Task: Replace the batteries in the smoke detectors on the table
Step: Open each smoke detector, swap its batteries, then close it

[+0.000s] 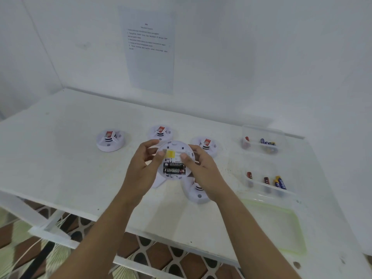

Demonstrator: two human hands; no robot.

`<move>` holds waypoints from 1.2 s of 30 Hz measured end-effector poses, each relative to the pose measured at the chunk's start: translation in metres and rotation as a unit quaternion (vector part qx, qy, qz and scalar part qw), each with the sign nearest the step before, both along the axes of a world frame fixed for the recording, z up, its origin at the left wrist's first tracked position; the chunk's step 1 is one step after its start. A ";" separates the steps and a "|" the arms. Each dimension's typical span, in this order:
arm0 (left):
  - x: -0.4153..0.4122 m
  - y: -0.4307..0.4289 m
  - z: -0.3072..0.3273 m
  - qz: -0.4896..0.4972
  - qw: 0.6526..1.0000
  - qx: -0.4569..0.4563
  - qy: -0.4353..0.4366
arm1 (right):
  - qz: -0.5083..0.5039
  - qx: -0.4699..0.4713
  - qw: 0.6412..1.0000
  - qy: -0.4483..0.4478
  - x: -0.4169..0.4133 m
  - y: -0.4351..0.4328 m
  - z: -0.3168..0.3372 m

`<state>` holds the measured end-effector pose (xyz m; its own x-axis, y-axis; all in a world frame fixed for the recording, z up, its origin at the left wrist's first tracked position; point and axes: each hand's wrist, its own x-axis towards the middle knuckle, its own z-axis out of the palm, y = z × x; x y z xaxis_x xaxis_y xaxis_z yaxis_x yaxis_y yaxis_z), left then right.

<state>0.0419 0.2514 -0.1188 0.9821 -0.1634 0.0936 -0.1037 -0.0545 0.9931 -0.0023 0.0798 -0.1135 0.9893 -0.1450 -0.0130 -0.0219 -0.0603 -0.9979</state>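
Observation:
Both my hands hold a white round smoke detector [174, 147] above the table, its back turned up. Its battery bay is uncovered, with black Eveready batteries [174, 170] lying in it and a yellow label [170, 153] above them. My left hand [144, 165] grips the detector's left edge, thumb by the yellow label. My right hand [198, 166] grips the right edge, thumb on the back face. Other detectors stand on the table: one at far left [109, 140], one behind [160, 132], one at right [207, 144], one under my right wrist [196, 195].
A white cover piece [159, 181] lies below the held detector. Two clear tubs at right hold batteries: the far one [262, 140] and the near one [265, 183]. A clear lid with a green rim [273, 226] lies in front. A printed sheet [149, 49] hangs on the wall.

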 end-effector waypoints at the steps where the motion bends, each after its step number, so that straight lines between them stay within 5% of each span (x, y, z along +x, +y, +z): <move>1: -0.001 -0.002 -0.001 0.005 1.000 -0.007 0.009 | -0.018 0.030 0.999 0.002 0.000 0.003 0.001; 5: -0.010 -0.007 -0.004 -0.011 0.999 -0.033 0.037 | -0.065 0.103 0.992 0.017 -0.002 0.009 0.004; 12: -0.019 -0.007 -0.006 -0.051 0.996 0.057 -0.053 | -0.045 0.141 0.989 0.025 -0.010 0.006 0.006; 24: -0.018 -0.022 -0.018 -0.016 0.963 0.163 -0.213 | -0.085 -0.067 0.994 -0.034 -0.017 0.003 0.000; 30: -0.014 -0.036 -0.016 -0.003 0.950 0.223 -0.217 | -0.093 -0.120 0.986 -0.063 -0.021 -0.007 0.003; 36: -0.016 -0.064 -0.004 -0.049 0.971 0.175 -0.157 | -0.133 -0.173 0.971 -0.098 -0.020 -0.031 -0.003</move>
